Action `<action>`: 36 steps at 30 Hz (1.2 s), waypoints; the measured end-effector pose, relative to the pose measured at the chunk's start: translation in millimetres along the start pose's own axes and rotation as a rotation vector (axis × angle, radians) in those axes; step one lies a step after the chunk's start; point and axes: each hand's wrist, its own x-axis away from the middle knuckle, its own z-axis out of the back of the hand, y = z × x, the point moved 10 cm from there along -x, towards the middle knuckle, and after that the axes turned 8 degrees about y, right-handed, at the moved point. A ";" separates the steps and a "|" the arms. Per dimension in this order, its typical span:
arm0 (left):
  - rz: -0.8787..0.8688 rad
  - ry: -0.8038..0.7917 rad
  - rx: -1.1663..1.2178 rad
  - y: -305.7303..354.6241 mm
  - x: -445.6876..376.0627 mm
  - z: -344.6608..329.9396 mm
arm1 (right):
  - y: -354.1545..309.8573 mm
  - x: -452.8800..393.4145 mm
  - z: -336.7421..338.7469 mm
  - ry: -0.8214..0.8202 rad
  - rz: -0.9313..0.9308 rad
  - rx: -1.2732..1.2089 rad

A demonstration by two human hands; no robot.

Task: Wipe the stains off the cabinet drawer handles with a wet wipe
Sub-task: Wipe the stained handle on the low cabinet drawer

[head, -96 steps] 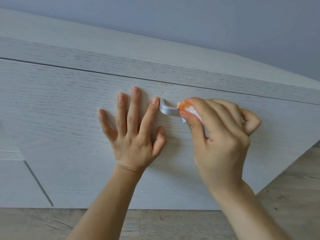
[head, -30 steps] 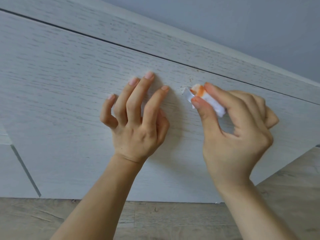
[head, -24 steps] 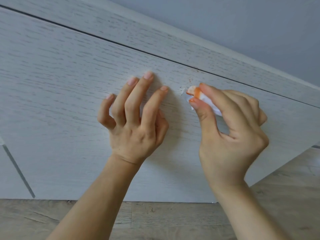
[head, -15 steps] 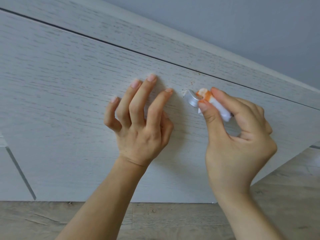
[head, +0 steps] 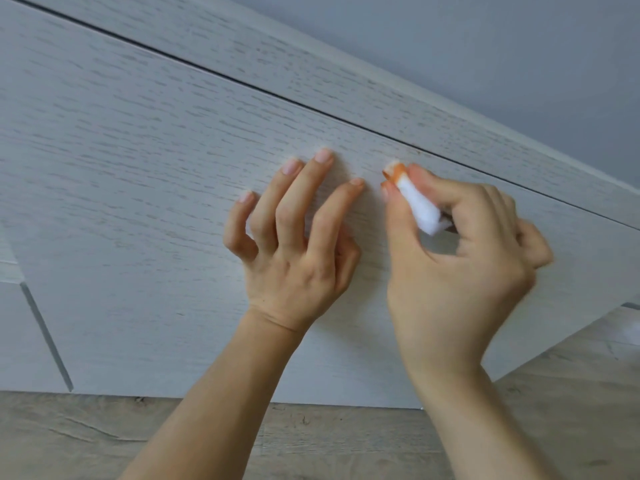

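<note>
My right hand (head: 453, 271) pinches a folded white wet wipe (head: 419, 206) between thumb and forefinger. The wipe's tip is stained orange and is pressed against the drawer front (head: 138, 202) where the metal handle sits; the handle itself is hidden behind the wipe and my fingers. My left hand (head: 298, 251) is just left of that spot, its fingertips touching the pale wood-grain drawer front, fingers slightly bent and holding nothing.
The cabinet's top panel (head: 346, 81) runs above a dark gap line. A lower drawer seam (head: 45, 334) shows at the left. Wood-look floor (head: 346, 441) lies below, and a plain grey wall (head: 485, 46) behind.
My right hand slid the wipe left along the handle, which showed as a silver end half a second ago and is now covered. My left hand stays on the drawer front.
</note>
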 end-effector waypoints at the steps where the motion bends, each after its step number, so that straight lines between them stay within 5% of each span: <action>1: -0.006 -0.001 -0.005 0.2 0.3 0.2 | 3.7 0.5 5.5 0.021 -0.042 -0.022; 5: -0.009 -0.011 -0.006 0.0 1.4 -1.8 | 21.3 4.1 15.6 0.027 -0.242 -0.131; 17: -0.011 0.002 -0.010 0.1 1.0 -0.9 | 4.9 5.9 3.0 -0.103 -0.075 0.064; 26: -0.014 0.023 -0.016 -1.2 1.4 -1.3 | 9.8 7.1 -8.7 0.035 -0.335 0.022; 36: -0.018 -0.009 0.000 0.8 0.7 -0.7 | 27.8 11.2 3.2 -0.051 -0.515 -0.180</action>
